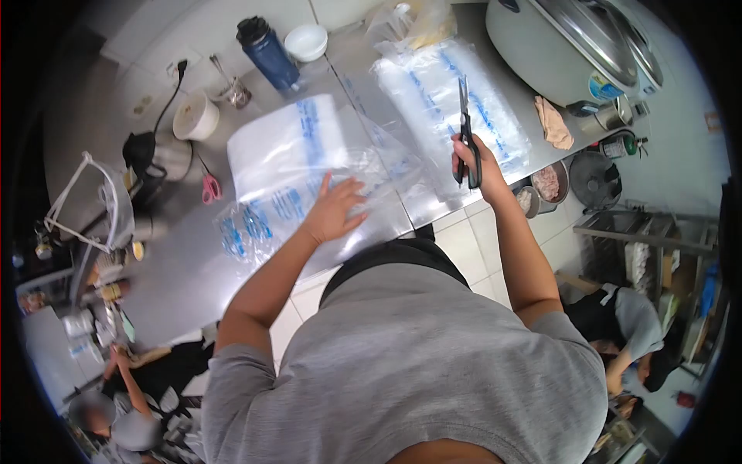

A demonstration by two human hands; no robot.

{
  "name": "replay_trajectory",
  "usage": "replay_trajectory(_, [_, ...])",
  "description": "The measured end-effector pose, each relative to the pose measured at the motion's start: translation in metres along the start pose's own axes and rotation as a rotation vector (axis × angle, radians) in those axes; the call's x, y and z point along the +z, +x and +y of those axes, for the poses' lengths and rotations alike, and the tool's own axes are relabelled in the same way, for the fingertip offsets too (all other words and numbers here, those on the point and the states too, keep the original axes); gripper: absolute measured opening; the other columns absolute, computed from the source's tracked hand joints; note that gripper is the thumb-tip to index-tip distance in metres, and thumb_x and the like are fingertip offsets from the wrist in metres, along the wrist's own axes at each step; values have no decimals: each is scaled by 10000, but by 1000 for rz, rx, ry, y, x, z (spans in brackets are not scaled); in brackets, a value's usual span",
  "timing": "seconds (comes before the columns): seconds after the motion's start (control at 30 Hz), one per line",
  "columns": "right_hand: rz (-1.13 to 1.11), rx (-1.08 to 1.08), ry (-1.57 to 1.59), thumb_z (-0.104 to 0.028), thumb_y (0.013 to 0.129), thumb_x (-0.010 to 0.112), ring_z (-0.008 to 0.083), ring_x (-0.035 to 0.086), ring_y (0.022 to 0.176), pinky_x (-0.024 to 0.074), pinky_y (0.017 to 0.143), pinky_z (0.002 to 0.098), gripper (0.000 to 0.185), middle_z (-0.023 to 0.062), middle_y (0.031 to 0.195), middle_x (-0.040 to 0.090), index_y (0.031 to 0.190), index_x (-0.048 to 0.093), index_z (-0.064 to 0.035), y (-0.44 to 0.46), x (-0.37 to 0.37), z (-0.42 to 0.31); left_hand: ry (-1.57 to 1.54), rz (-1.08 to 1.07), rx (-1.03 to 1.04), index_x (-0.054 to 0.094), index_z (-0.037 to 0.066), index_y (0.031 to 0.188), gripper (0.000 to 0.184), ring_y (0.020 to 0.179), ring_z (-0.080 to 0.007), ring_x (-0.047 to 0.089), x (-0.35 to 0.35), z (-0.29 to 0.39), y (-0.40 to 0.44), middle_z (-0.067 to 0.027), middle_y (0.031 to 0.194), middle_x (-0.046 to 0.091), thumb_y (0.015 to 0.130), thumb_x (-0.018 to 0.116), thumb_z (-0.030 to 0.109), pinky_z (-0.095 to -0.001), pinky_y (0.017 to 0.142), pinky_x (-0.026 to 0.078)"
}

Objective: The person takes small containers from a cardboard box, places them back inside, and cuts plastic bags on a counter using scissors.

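My right hand (485, 166) is closed round a pair of black-handled scissors (467, 131), held above the right stack of clear plastic bags (440, 97) with its blades pointing away from me. Blue print runs across those bags. My left hand (336, 209) lies with fingers spread at the near right edge of another stack of plastic bags (270, 151), on the left. Loose clear plastic (371, 166) stretches between the two stacks, beside my left fingers.
The steel table (189, 263) also carries pink-handled scissors (210, 188), a blue bottle (268, 54), a white bowl (306, 42), a white tub (195, 116), a kettle (166, 155) and a large lidded cooker (541, 46). Co-workers are at lower left (135, 417) and lower right (626, 325).
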State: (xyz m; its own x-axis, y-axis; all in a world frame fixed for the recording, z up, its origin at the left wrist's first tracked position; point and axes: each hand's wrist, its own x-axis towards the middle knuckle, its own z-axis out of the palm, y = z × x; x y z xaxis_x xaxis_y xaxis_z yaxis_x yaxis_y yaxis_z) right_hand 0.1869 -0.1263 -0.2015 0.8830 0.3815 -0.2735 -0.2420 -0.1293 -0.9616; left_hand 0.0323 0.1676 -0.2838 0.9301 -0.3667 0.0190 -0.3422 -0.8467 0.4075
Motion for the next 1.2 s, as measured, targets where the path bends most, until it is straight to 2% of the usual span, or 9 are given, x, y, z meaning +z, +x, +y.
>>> replay_trajectory(0.17, [-203,41,-126,-389,928,598,97,533,636,437,580,233,449,13,726,551,1150,529,-6,-32,-26,11,-191,343,-152,674,103,983,276,1080,-267,542,-4,48,62,-103,1099,620,786,720,290,-474,1034,305])
replay_trajectory(0.27, [-407,144,-109,-502,899,602,109,536,661,426,594,245,559,15,745,544,1181,521,-25,-42,-44,6,-163,266,-312,663,101,886,151,981,-262,557,22,47,89,-71,972,632,794,693,216,-415,901,370])
replay_trajectory(0.37, [-591,238,-171,-545,883,603,104,521,646,413,588,235,596,9,738,539,1180,522,-35,-47,-61,-3,-430,221,-532,652,104,878,120,957,-247,561,30,40,96,-43,909,631,791,682,181,-406,881,377])
replay_trajectory(0.47, [-699,333,-163,-518,898,602,93,528,642,429,586,232,553,-5,712,536,1174,537,-44,-42,-73,5,-429,299,-575,665,112,843,92,898,-251,581,33,45,99,-39,834,626,788,684,183,-409,853,395])
replay_trajectory(0.57, [-747,354,-183,-520,900,600,94,543,635,448,578,242,541,-4,701,534,1157,554,-46,-31,-81,11,-74,532,-390,672,120,777,68,825,-260,599,38,61,104,-38,757,617,790,684,186,-414,815,415])
replay_trajectory(0.67, [-773,382,-184,-532,902,588,97,553,642,457,577,250,530,1,703,538,1112,558,-47,-23,-85,13,-52,441,-416,676,55,812,108,723,-257,631,40,51,103,-96,801,661,775,719,147,-348,671,500])
replay_trajectory(0.83, [-899,417,-276,-597,907,528,111,562,652,467,584,255,582,14,709,547,1069,551,-39,-10,-83,18,-376,415,-639,678,34,876,138,743,-226,637,43,48,97,-109,843,678,808,701,152,-327,690,492])
replay_trajectory(0.97, [-1025,453,-243,-690,881,464,119,573,708,464,580,247,746,26,767,560,1186,514,-10,1,-73,16,-579,464,-789,666,21,917,149,737,-195,635,38,54,101,-125,841,680,832,681,142,-312,695,489])
replay_trajectory(1.2, [-1032,427,-236,-722,885,392,115,571,640,441,533,235,784,35,752,581,1182,498,-5,19,-56,22,-230,479,-589,653,53,887,138,831,-257,613,26,69,99,-84,864,653,805,684,160,-376,784,452])
